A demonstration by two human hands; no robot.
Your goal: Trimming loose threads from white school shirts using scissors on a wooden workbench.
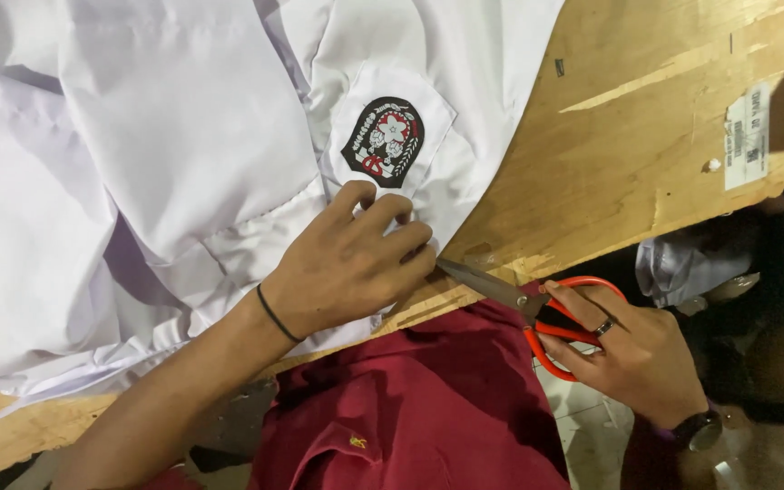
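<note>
White cotton shirt (pixel 183 136) with a black shield badge (pixel 384 141) lies under my left hand (pixel 347 268), fingers curled, pressing. At three o'clock, my right hand (pixel 637 349) grips orange-handled steel scissors (pixel 537 313).

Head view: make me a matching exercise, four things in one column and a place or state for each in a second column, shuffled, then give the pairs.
Things:
1. scissors
2. white shirt
3. badge
4. black band

Places or states:
A. around the left wrist
B. on the shirt pocket
C. spread over the wooden board
D. held in the right hand, blades pointing at the left hand

Pairs: 1-D, 2-C, 3-B, 4-A
</note>
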